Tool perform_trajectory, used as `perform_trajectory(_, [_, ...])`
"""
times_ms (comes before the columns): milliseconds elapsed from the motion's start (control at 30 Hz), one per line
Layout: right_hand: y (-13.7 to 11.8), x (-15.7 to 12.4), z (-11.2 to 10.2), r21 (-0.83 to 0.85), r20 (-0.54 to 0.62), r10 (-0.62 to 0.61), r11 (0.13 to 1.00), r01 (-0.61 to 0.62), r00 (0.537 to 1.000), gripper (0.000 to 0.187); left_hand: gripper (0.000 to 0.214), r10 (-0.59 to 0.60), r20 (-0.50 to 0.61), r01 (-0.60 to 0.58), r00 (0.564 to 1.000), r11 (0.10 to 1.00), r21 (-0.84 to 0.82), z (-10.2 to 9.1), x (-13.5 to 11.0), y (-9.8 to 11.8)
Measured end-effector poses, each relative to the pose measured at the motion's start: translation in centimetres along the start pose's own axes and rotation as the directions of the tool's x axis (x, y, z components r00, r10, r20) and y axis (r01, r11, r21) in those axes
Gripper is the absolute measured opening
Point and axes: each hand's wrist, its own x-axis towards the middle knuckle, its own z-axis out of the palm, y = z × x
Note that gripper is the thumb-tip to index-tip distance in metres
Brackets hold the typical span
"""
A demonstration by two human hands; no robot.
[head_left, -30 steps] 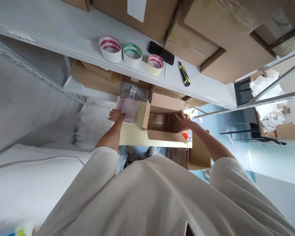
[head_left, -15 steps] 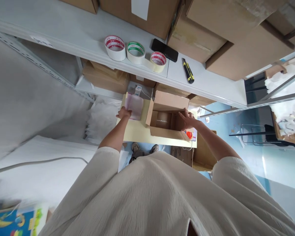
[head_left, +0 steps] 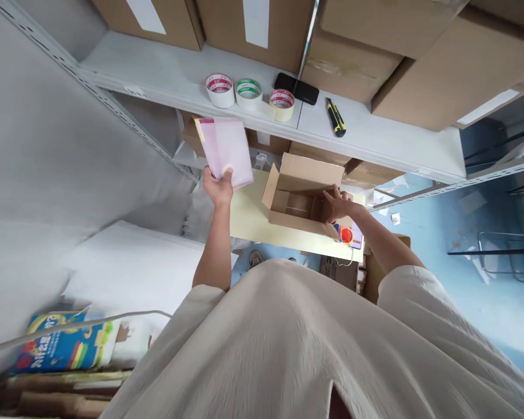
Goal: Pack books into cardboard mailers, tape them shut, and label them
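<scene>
My left hand grips the lower edge of a flat, pale pink and white book-like packet, thumb on top, and holds it up over the left end of the table. An open cardboard box stands on the pale yellow table, its flaps spread. My right hand grasps the right end wall of this box, with some fingers reaching inside. Just below that hand lie a red and blue item and a lit phone-like screen, with a white cable nearby.
Above the table a shelf holds tape rolls, a black phone, a yellow and black utility knife and large cartons. White sheets lie at left, beside a blue printed package. A carton stands right of the table.
My left hand has lifted the pink packet off the table and tilted it up toward the shelf. My right hand stays on the box. The whole view has shifted somewhat.
</scene>
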Motion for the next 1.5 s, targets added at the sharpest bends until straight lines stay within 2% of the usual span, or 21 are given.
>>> perform_trajectory(67, [0.2, -0.2, 0.4, 0.019, -0.022, -0.006, 1.0, 0.006, 1.0, 0.176, 0.034, -0.021, -0.136, 0.011, 0.99, 0.997, -0.071, -0.6, -0.3, 2.5])
perform_trajectory(133, [0.4, -0.5, 0.9, 0.053, -0.04, -0.003, 0.999, 0.006, 0.999, 0.18, 0.036, 0.049, -0.131, -0.064, 0.99, 0.991, -0.117, -0.9, -0.2, 5.4])
perform_trajectory(200, [0.6, -1.0, 1.6, 0.102, -0.069, -0.006, 0.995, 0.013, 0.998, 0.178, 0.037, 0.152, -0.044, -0.156, 0.987, 0.979, -0.131, -0.8, -0.2, 8.1])
perform_trajectory(267, [0.8, -1.6, 2.3, 0.16, -0.112, -0.015, 0.987, 0.033, 0.994, 0.173, 0.036, 0.253, 0.111, -0.241, 0.961, 0.964, -0.11, 0.2, -0.4, 10.6])
perform_trajectory(333, [0.9, -2.3, 2.9, 0.215, -0.159, -0.015, 0.975, 0.049, 0.987, 0.169, 0.035, 0.321, 0.313, -0.323, 0.894, 0.945, -0.046, 2.0, -1.0, 12.7])
perform_trajectory(467, [0.8, -3.6, 4.0, 0.285, -0.247, 0.028, 0.957, 0.045, 0.969, 0.166, 0.028, 0.356, 0.652, -0.534, 0.669, 0.841, 0.089, 6.8, -2.9, 15.4])
perform_trajectory(600, [0.8, -4.5, 5.0, 0.313, -0.287, 0.079, 0.95, 0.016, 0.955, 0.16, 0.036, 0.282, 0.823, -0.625, 0.493, 0.773, 0.109, 11.1, -3.6, 16.0])
perform_trajectory(667, [1.0, -4.8, 5.5, 0.311, -0.311, 0.102, 0.95, 0.0, 0.945, 0.15, 0.054, 0.258, 0.856, -0.617, 0.448, 0.783, 0.087, 12.3, -3.3, 15.7])
perform_trajectory(733, [1.4, -5.0, 6.2, 0.318, -0.355, 0.129, 0.948, -0.011, 0.926, 0.139, 0.064, 0.284, 0.843, -0.574, 0.458, 0.818, 0.036, 12.6, -2.8, 15.3])
perform_trajectory(800, [1.9, -5.0, 6.9, 0.367, -0.429, 0.186, 0.93, -0.017, 0.884, 0.128, 0.052, 0.336, 0.789, -0.5, 0.515, 0.865, -0.043, 12.2, -2.4, 14.6])
perform_trajectory(867, [2.5, -4.9, 7.7, 0.468, -0.531, 0.276, 0.883, 0.006, 0.801, 0.118, 0.036, 0.396, 0.676, -0.436, 0.622, 0.892, -0.121, 11.2, -2.3, 13.6])
perform_trajectory(967, [3.1, -4.7, 8.7, 0.632, -0.642, 0.406, 0.76, 0.15, 0.65, 0.103, 0.035, 0.382, 0.402, -0.364, 0.832, 0.923, -0.125, 9.1, -2.9, 11.1])
perform_trajectory(1033, [3.2, -4.6, 9.1, 0.729, -0.626, 0.469, 0.635, 0.255, 0.623, 0.096, 0.044, 0.252, 0.293, -0.238, 0.922, 0.968, -0.083, 7.9, -3.7, 9.0])
perform_trajectory(1067, [3.1, -4.6, 9.1, 0.771, -0.6, 0.492, 0.568, 0.29, 0.631, 0.094, 0.049, 0.173, 0.29, -0.159, 0.941, 0.985, -0.069, 7.4, -4.2, 7.9])
perform_trajectory(1133, [2.7, -4.6, 9.1, 0.821, -0.554, 0.519, 0.469, 0.325, 0.651, 0.089, 0.06, 0.045, 0.344, -0.027, 0.938, 0.998, -0.056, 6.8, -5.0, 6.0])
perform_trajectory(1167, [2.3, -4.6, 9.0, 0.824, -0.554, 0.524, 0.459, 0.333, 0.647, 0.085, 0.064, 0.007, 0.378, 0.015, 0.926, 0.998, -0.056, 6.6, -5.4, 5.2])
perform_trajectory(1233, [1.7, -4.6, 8.5, 0.779, -0.609, 0.512, 0.533, 0.332, 0.606, 0.074, 0.07, -0.016, 0.428, 0.05, 0.904, 0.996, -0.068, 6.4, -5.9, 4.2])
perform_trajectory(1300, [1.0, -4.4, 7.7, 0.684, -0.687, 0.456, 0.668, 0.293, 0.566, 0.062, 0.072, 0.003, 0.455, 0.043, 0.89, 0.995, -0.092, 6.4, -6.1, 3.8])
perform_trajectory(1333, [0.8, -4.2, 7.1, 0.631, -0.714, 0.415, 0.731, 0.26, 0.564, 0.058, 0.072, 0.024, 0.464, 0.029, 0.885, 0.994, -0.106, 6.4, -6.1, 3.7])
perform_trajectory(1400, [0.4, -3.7, 5.5, 0.546, -0.722, 0.344, 0.816, 0.189, 0.6, 0.054, 0.07, 0.077, 0.472, -0.016, 0.878, 0.991, -0.132, 6.7, -6.2, 3.7])
perform_trajectory(1500, [0.2, -2.6, 2.9, 0.493, -0.662, 0.313, 0.866, 0.082, 0.681, 0.062, 0.062, 0.152, 0.458, -0.077, 0.876, 0.981, -0.177, 6.9, -6.5, 3.8])
